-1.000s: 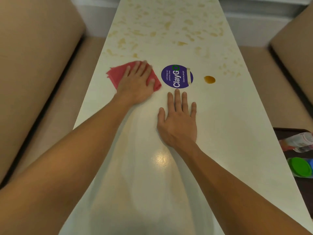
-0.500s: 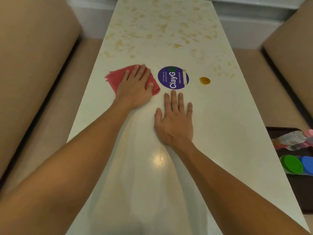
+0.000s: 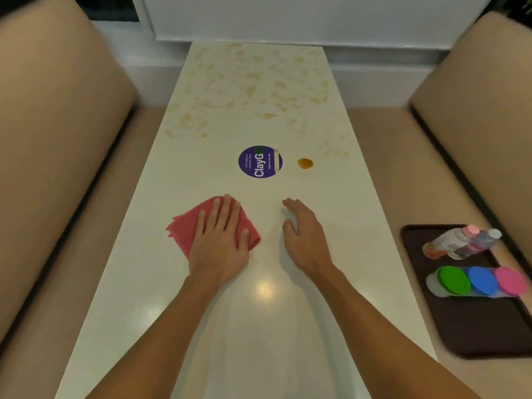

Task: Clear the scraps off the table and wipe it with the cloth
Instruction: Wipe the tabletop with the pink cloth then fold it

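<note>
A folded red cloth (image 3: 187,226) lies on the long white table (image 3: 172,174), and my left hand (image 3: 220,240) presses flat on it with straight fingers. My right hand (image 3: 302,234) is just to the right of the cloth, fingers loosely bent, holding nothing; whether it touches the table I cannot tell. A brown sauce spot (image 3: 305,163) sits beyond my right hand, next to a round purple sticker (image 3: 260,161). Pale brown smears (image 3: 250,90) cover the far half of the table.
Beige bench seats (image 3: 403,168) run along both sides of the table. On the right seat a dark brown tray (image 3: 475,326) holds two lying bottles (image 3: 460,241) and cups with green, blue and pink lids (image 3: 482,280). A white wall ends the table.
My left hand has drawn the cloth back toward me, away from the sticker. My right hand has lifted from flat on the table to a loose curl. The camera has tilted up.
</note>
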Demonstrator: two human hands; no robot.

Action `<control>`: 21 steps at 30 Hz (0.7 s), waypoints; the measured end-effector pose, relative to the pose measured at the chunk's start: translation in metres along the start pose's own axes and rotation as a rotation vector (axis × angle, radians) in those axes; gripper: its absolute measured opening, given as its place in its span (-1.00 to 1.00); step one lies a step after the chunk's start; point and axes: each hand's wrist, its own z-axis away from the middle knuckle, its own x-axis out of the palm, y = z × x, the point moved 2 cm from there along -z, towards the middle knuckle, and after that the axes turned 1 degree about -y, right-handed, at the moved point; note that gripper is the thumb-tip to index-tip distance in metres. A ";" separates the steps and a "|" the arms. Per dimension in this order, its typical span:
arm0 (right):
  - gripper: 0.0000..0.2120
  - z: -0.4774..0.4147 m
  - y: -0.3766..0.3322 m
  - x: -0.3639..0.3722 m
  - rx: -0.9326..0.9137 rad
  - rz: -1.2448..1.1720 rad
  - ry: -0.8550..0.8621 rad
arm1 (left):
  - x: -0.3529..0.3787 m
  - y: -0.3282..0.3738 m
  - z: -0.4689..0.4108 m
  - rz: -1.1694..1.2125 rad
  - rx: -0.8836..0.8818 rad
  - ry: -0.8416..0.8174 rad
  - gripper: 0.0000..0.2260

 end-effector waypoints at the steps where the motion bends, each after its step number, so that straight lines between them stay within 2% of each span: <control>1: -0.57 0.004 0.012 -0.015 0.002 0.028 0.005 | 0.002 0.013 0.003 0.005 -0.009 -0.001 -0.36; 7: -0.56 0.014 0.076 -0.104 0.049 0.050 0.029 | 0.013 0.125 0.005 0.020 -0.044 -0.051 -0.34; 11: -0.56 0.003 0.099 -0.150 0.055 0.040 0.047 | 0.027 0.218 -0.008 0.059 -0.031 -0.075 -0.35; 14: -0.56 -0.012 0.110 -0.172 0.059 0.036 0.052 | 0.031 0.259 -0.024 0.065 -0.040 -0.133 -0.35; 16: -0.57 -0.019 0.110 -0.177 0.051 0.045 0.032 | 0.026 0.261 -0.030 0.193 -0.060 -0.143 -0.37; 17: -0.57 -0.020 0.108 -0.176 0.032 0.050 0.011 | 0.021 0.256 -0.029 0.339 -0.090 -0.113 -0.39; 19: -0.57 -0.018 0.099 -0.165 -0.030 0.054 -0.042 | 0.008 0.240 -0.022 0.645 -0.166 -0.003 -0.48; 21: -0.55 -0.011 0.089 -0.145 -0.101 0.070 -0.093 | -0.002 0.216 -0.014 0.738 -0.229 0.148 -0.56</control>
